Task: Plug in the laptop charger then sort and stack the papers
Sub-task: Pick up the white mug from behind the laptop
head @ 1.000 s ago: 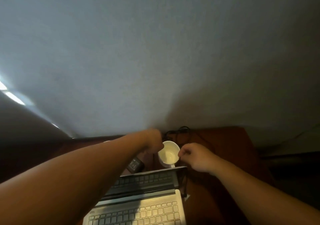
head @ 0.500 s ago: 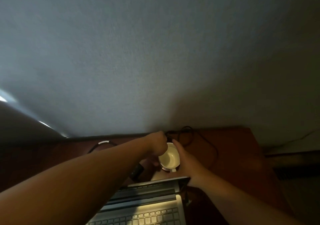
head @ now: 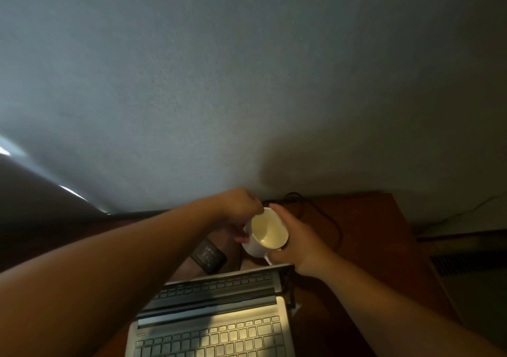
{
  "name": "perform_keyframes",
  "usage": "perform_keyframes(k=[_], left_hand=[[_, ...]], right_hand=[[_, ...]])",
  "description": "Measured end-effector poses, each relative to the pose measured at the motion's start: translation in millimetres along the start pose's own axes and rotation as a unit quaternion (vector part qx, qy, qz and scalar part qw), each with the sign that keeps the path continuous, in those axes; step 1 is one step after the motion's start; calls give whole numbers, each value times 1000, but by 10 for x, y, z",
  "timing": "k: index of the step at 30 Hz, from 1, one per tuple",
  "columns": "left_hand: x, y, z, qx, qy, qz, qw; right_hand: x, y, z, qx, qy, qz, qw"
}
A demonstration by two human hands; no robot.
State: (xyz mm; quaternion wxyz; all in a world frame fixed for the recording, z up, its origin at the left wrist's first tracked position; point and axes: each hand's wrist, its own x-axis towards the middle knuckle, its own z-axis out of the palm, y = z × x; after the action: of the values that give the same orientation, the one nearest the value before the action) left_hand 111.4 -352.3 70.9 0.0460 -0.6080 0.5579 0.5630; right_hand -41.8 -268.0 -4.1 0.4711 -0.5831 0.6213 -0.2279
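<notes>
At frame centre the right hand [head: 295,242] wraps the tilted white mug [head: 264,236] while the left hand [head: 241,208], curled, holds something unclear (black charger cable [head: 323,214] behind); papers unseen; mug could slip onto the laptop [head: 216,326].

Behind my laptop [head: 216,326], near the desk's [head: 384,247] back edge, sits the mug [head: 263,236] between my hands; the charger brick [head: 208,255] lies left of it, the cable [head: 315,211] behind.

Mug [head: 256,247]: glossy white ceramic. Laptop [head: 219,326]: matt silver casing. Table [head: 384,236]: smooth reddish wood. Wall [head: 247,82]: rough, matt.
</notes>
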Motion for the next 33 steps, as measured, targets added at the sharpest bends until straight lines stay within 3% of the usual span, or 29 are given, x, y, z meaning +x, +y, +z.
perform_keyframes(k=[6, 14, 20, 27, 33], left_hand=[[-218, 369, 16, -11, 51, 64, 997], [-156, 1057, 662, 47, 13, 95, 994], [88, 1428, 1288, 73, -41, 76, 994], [477, 1634, 1941, 1, -31, 39, 999], [812, 1748, 2155, -42, -15, 34, 998]], right_hand=[[-170, -148, -425, -40, 75, -37, 996], [-561, 202, -1082, -67, 153, -9, 986], [-780, 744, -1448, -75, 177, 42, 980], [-761, 1260, -1716, -62, 226, 116, 965], [-599, 1446, -1923, -44, 232, 120, 964]])
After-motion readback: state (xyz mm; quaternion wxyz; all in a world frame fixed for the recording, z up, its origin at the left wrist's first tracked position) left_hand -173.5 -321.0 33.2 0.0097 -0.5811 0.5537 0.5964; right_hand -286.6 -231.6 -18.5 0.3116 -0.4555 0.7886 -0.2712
